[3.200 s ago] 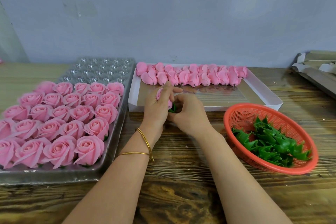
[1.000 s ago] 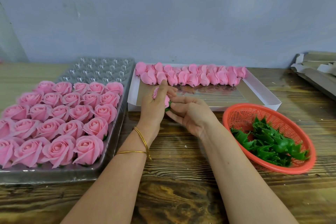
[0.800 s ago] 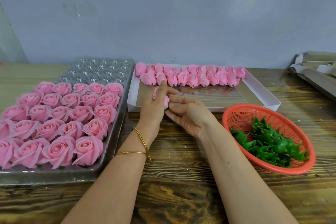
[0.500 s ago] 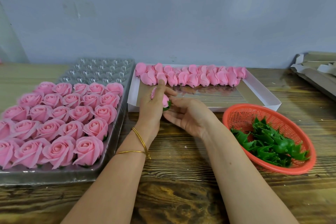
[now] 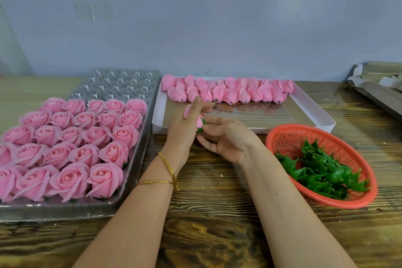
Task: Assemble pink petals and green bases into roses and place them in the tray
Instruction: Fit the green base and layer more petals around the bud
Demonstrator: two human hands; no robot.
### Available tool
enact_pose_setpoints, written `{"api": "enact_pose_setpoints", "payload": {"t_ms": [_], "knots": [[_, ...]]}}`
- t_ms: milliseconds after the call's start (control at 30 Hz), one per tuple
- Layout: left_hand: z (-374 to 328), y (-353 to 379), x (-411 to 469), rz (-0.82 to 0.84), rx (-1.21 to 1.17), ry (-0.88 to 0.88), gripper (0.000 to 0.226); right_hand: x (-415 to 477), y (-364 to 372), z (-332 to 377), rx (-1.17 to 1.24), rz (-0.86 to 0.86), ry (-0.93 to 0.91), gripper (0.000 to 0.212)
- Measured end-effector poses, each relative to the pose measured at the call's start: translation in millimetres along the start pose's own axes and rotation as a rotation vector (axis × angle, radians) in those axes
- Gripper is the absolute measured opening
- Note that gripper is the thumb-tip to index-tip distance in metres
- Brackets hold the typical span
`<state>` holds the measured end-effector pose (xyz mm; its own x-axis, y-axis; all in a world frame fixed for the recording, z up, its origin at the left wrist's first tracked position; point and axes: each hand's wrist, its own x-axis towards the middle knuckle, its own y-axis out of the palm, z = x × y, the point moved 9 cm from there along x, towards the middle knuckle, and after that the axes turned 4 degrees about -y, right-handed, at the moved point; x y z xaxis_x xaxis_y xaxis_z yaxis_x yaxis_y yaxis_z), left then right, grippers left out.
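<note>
**Rose mostly hidden behind the left hand**

The left hand (image 5: 185, 124) gripped a rose (image 5: 198, 122), and its back covered most of the bloom. Only a sliver of pink petal and a bit of its green base (image 5: 200, 129) showed at the hand's right edge, over the near rim of the white box (image 5: 157, 115). How well the base sat on the bloom could not be made out. The right hand (image 5: 226, 140) lay palm-up and slack, holding nothing, with its fingertips just beside the base.

On the left, the clear plastic tray (image 5: 121, 87) was cut off by the frame edge. Its near cells held finished roses (image 5: 71, 143), soft and layered, while its far dimpled cells glinted bare. The shallow box had a glossy floor, and pink petal buds (image 5: 228, 92) lay in a row along its far side. On the right, a red mesh basket (image 5: 280, 135) held spiky green bases (image 5: 322, 172) in a heap. Thin gold bangles (image 5: 168, 166) circled the left wrist. The wooden table (image 5: 217, 224) had dark, coarse grain. Folded cardboard (image 5: 380, 80) at the far right was cut off.
</note>
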<state>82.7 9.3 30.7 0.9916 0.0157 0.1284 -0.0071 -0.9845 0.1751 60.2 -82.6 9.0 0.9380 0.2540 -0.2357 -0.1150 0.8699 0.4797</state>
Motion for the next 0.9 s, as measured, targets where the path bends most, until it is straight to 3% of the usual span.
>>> {"api": "enact_pose_setpoints", "payload": {"t_ms": [433, 667, 900], "knots": [[-2.2, -5.8, 0.4, -0.102, -0.078, 0.028, 0.049, 1.0, 3.1, -6.5, 0.127, -0.016, 0.049, 0.017], [-3.1, -4.9, -0.8, -0.082, -0.051, 0.013, 0.053, -3.1, 4.8, -10.7, 0.012, 0.009, 0.124, 0.013], [-1.1, -2.5, -0.6, -0.026, -0.041, -0.008, 0.038, -1.3, 3.1, -9.5, 0.043, 0.020, 0.100, 0.018]]}}
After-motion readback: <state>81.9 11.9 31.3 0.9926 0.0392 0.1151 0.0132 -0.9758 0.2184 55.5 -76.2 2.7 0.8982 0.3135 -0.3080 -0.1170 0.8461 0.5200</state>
